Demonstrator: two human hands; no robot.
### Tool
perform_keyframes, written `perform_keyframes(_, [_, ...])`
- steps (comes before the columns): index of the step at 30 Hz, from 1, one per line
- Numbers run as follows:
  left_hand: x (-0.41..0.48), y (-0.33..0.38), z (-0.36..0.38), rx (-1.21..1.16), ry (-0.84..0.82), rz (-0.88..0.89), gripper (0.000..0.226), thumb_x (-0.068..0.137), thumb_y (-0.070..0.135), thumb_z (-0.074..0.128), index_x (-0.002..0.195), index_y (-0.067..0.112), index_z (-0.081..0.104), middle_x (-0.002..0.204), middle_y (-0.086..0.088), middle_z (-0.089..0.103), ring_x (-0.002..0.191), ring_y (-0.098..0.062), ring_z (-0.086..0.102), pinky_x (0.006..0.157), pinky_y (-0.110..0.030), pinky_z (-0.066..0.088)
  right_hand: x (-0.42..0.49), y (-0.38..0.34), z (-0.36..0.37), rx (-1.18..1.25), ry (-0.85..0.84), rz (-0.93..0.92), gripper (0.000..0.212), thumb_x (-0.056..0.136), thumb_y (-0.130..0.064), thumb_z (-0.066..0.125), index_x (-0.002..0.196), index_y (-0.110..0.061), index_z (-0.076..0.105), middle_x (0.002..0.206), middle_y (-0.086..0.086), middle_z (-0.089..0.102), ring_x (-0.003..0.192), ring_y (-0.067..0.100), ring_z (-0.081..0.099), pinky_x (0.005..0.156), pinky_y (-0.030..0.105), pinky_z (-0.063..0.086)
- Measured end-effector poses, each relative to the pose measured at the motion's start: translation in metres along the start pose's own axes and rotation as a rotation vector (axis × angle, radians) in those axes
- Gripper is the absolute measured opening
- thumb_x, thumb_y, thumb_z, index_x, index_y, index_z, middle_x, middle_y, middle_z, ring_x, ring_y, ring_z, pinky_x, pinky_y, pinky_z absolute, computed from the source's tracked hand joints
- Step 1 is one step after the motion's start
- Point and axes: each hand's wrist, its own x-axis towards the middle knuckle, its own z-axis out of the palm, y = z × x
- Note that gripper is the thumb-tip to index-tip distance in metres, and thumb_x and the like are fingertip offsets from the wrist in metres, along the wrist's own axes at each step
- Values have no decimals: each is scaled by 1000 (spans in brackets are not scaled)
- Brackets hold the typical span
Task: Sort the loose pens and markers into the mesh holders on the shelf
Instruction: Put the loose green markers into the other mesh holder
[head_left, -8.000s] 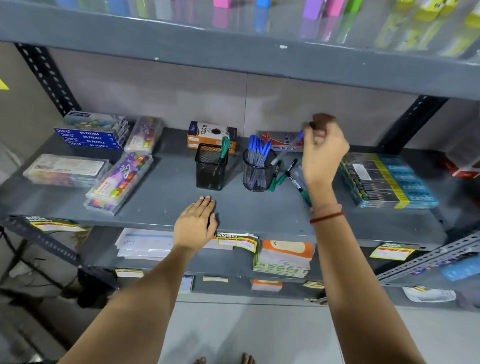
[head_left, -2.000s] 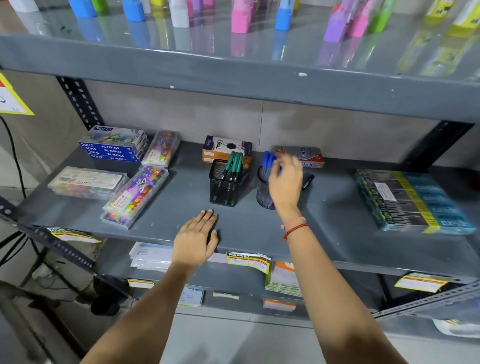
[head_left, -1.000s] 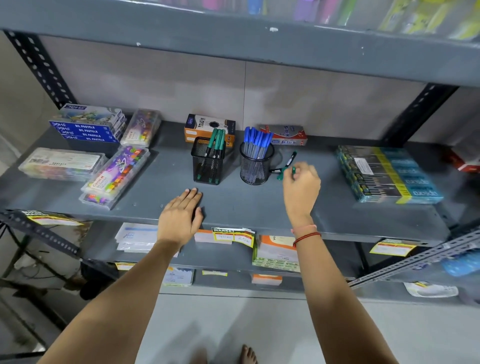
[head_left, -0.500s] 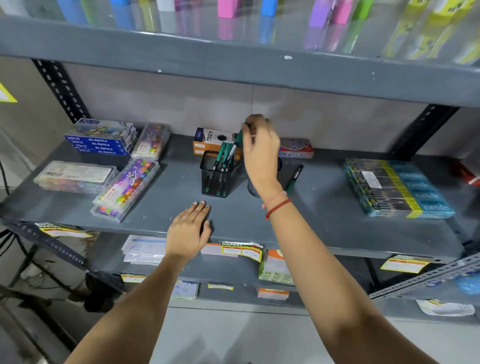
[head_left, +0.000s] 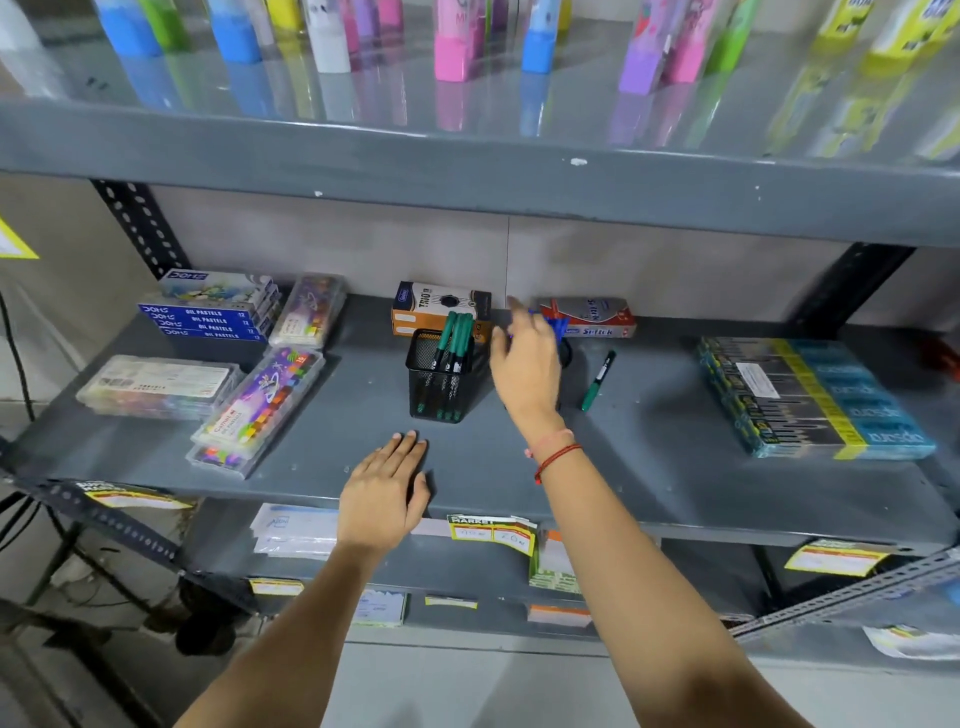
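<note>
Just left of the right hand (head_left: 524, 366), which is hanging above the shelf (head_left: 649, 467) with its fingers spread and gripping nothing, the square mesh holder (head_left: 441, 382) is standing with green markers (head_left: 453, 343) leaning inside it. Behind that hand the round mesh holder (head_left: 566, 353) is mostly hiding, with blue pens (head_left: 555, 325) poking out past the fingers, while one loose green marker (head_left: 597, 382) is lying on the shelf just to its right. Nearer the shelf's front edge, the left hand (head_left: 384, 493) is resting flat and empty, palm down.
</note>
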Motion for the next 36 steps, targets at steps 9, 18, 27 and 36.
perform_keyframes(9, [0, 2, 0, -4, 10, -6, 50, 87, 30, 33, 118, 5, 64, 123, -12, 64, 117, -29, 57, 95, -45, 47, -3, 95, -29, -162, -32, 298, 40, 90, -1, 47, 129, -5, 50, 120, 24, 56, 116, 38, 48, 89, 43, 47])
perform_keyframes(18, [0, 1, 0, 9, -22, -12, 54, 89, 33, 29, 125, 6, 59, 129, -13, 60, 122, -29, 53, 99, -46, 44, -37, 116, -13, -407, -235, 221, 25, 92, -8, 52, 112, 5, 59, 118, 23, 60, 115, 38, 48, 93, 44, 47])
perform_keyframes(27, [-1, 3, -2, 6, -18, -10, 56, 89, 35, 27, 124, 5, 59, 129, -14, 59, 122, -30, 53, 99, -46, 43, -63, 105, -46, -210, 56, 346, 19, 88, -3, 52, 103, 6, 59, 101, 27, 66, 100, 41, 57, 83, 44, 48])
perform_keyframes(36, [-1, 3, -2, 14, -19, -23, 55, 89, 34, 27, 124, 6, 60, 128, -12, 60, 122, -28, 53, 100, -44, 42, -19, 6, -90, 343, 389, -4, 9, 89, -9, 61, 94, -2, 65, 86, 17, 70, 75, 27, 65, 74, 37, 56])
